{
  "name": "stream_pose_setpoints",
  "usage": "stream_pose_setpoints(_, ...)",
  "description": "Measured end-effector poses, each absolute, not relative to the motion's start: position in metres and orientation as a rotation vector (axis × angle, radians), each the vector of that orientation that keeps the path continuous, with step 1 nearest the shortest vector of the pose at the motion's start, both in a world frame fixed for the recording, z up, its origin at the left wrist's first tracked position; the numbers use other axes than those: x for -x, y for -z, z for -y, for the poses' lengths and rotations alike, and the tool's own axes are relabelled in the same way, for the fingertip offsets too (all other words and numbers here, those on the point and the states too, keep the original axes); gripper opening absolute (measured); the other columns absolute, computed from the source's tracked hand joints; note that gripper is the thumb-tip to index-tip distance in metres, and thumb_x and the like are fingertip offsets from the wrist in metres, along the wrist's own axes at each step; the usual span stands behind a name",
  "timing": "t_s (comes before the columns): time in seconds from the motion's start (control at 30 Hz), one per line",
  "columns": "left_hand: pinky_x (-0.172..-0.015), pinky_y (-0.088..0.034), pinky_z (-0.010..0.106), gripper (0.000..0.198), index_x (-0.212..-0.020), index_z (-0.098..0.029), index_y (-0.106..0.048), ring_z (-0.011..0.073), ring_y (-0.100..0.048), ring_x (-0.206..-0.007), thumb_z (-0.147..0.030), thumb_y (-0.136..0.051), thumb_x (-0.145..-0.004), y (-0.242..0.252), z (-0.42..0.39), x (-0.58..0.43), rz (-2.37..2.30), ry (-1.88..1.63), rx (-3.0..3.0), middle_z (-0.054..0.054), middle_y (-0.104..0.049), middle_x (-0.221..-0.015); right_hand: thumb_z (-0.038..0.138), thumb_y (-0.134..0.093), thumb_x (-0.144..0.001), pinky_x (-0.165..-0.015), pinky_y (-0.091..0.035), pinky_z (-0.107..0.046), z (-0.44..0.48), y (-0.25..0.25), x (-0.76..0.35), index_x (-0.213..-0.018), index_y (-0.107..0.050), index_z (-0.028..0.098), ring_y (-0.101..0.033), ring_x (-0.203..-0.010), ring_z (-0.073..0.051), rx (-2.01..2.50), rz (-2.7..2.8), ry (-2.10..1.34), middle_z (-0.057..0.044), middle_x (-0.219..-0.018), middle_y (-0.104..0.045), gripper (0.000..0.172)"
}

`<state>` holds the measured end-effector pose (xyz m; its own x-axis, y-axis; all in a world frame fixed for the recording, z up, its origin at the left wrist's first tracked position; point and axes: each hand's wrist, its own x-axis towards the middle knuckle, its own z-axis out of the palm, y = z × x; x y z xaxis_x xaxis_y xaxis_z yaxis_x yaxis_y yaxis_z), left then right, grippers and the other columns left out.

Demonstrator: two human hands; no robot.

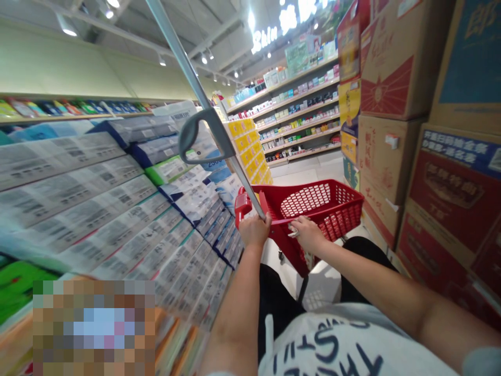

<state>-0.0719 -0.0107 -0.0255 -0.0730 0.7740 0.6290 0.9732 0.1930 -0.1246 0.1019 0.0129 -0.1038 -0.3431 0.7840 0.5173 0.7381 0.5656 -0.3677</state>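
As I watch remotely, my left hand (254, 231) clasps the rim of a red plastic shopping cart (332, 189), my right hand (309, 235) curled shut around it beside a crumpled whitish scrap (293, 230).

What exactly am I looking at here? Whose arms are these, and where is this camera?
No machine here: these are a person's own two bare hands, filmed by one camera worn on the head, looking forward and down. So the arms rise from the picture's bottom edge, over a white T-shirt with dark lettering. The left hand is closed on a red part of a red shopping cart, beside a grey pole. The right hand holds the cart's rim, with a small pale item at its fingers, too blurred to name. Around them is a store aisle: packaged goods on the left, stacked cardboard boxes on the right.
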Motion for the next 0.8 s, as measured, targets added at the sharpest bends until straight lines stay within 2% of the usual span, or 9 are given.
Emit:
stream_pose_setpoints(0.1, -0.073, -0.037, 0.035, 0.054, -0.079, -0.015, -0.071, 0.0235, -0.063, -0.07, -0.048, -0.029, -0.089, 0.026, 0.011, 0.073, 1.892, 0.442, 1.643, 0.012, -0.069, -0.073, 0.017, -0.045, -0.085, -0.075, -0.038, -0.029, -0.01, 0.101, -0.095, -0.098, -0.062, 0.021, -0.054, -0.09, -0.019, 1.163, 2.154, -0.101, -0.007, -0.1, -0.059, 0.021)
stream_pose_setpoints(0.3, -0.073, -0.037, 0.036, 0.053, -0.077, -0.015, -0.07, 0.0242, -0.063, -0.071, -0.048, -0.03, -0.088, 0.027, 0.013, 0.072, 1.897, 0.464, 1.647, 0.012, -0.069, -0.074, 0.012, -0.052, -0.076, -0.07, -0.039, -0.029, -0.021, 0.116, -0.121, -0.109, -0.059, 0.024, -0.057, -0.088, -0.02, 1.306, 2.142, -0.107, -0.006, -0.108, -0.058, 0.036)
stream_pose_setpoints(0.47, -0.074, -0.037, 0.036, 0.053, -0.078, -0.014, -0.07, 0.0237, -0.063, -0.071, -0.048, -0.03, -0.088, 0.026, 0.011, 0.072, 1.902, 0.47, 1.643, 0.013, -0.069, -0.074, 0.011, -0.051, -0.075, -0.066, -0.043, -0.027, -0.026, 0.115, -0.129, -0.098, -0.064, 0.024, -0.058, -0.078, -0.016, 1.279, 2.027, -0.267, -0.004, -0.1, -0.058, 0.029)
stream_pose_setpoints(0.57, -0.075, -0.038, 0.035, 0.054, -0.078, -0.014, -0.07, 0.0232, -0.063, -0.07, -0.049, -0.03, -0.088, 0.026, 0.011, 0.072, 1.898, 0.449, 1.636, 0.013, -0.069, -0.073, 0.011, -0.048, -0.079, -0.079, -0.046, -0.029, -0.02, 0.101, -0.115, -0.105, -0.061, 0.023, -0.057, -0.092, -0.018, 0.988, 1.883, -0.253, -0.005, -0.105, -0.057, 0.032)
stream_pose_setpoints(0.67, -0.075, -0.038, 0.035, 0.054, -0.078, -0.015, -0.07, 0.0229, -0.063, -0.071, -0.05, -0.03, -0.088, 0.026, 0.012, 0.071, 1.9, 0.428, 1.63, 0.013, -0.069, -0.074, 0.012, -0.05, -0.079, -0.096, -0.04, -0.034, -0.016, 0.09, -0.095, -0.118, -0.055, 0.02, -0.048, -0.113, -0.02, 0.76, 1.863, -0.158, -0.008, -0.119, -0.054, 0.04)
stream_pose_setpoints(0.8, -0.074, -0.038, 0.035, 0.053, -0.079, -0.015, -0.07, 0.0232, -0.063, -0.071, -0.049, -0.03, -0.088, 0.025, 0.014, 0.072, 1.9, 0.435, 1.645, 0.013, -0.069, -0.074, 0.011, -0.053, -0.075, -0.096, -0.038, -0.036, -0.025, 0.097, -0.083, -0.12, -0.054, 0.018, -0.05, -0.111, -0.021, 0.744, 2.081, -0.151, -0.009, -0.118, -0.057, 0.045)
